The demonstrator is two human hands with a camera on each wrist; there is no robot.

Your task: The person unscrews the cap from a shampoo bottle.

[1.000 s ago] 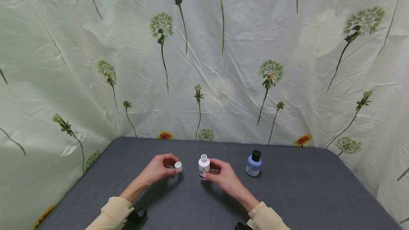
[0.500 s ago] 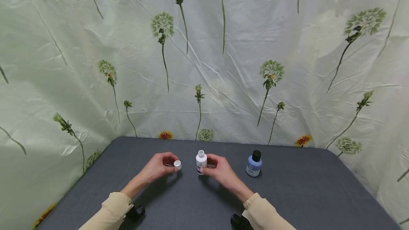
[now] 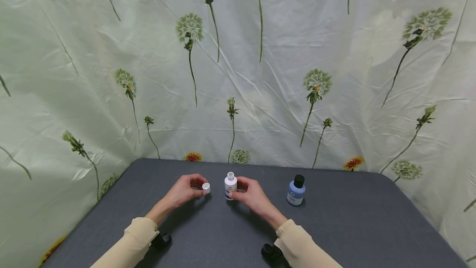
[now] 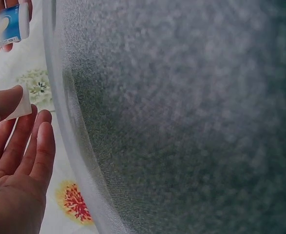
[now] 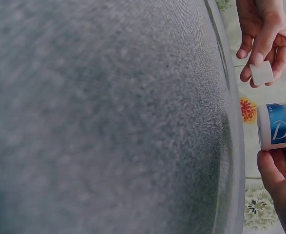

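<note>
Head view: the left hand [image 3: 182, 191] pinches a white cap [image 3: 206, 188] between thumb and fingertips, the cap's hollow side facing up toward the camera. The right hand [image 3: 254, 195] grips an uncapped white bottle [image 3: 230, 183] from its right side, thumb on the front, fingers behind. The bottle stands roughly upright, its neck bare; whether its base touches the dark grey table [image 3: 223, 235] cannot be determined. Cap and bottle are near one another, not touching. To the right, well apart from the right hand, a blue bottle [image 3: 295, 195] stands on the table with its black lid [image 3: 299, 181] fitted. Cream sleeves [image 3: 134, 239] cover both forearms. A pale curtain [image 3: 275, 94] printed with flowers hangs behind the table.

Left wrist view: the left hand's thumb presses the cap from one side, a fingertip against the other; the remaining fingers extend, slightly apart. The bottle appears at the upper left corner, bearing a blue and white label [image 4: 9, 23], with fingers of the right hand around it.

Right wrist view: the bottle lies partly in frame at the right edge, with right-hand fingers against it; their full closure is cut off. Above it, the left hand's pinch on the cap is confirmed.
</note>
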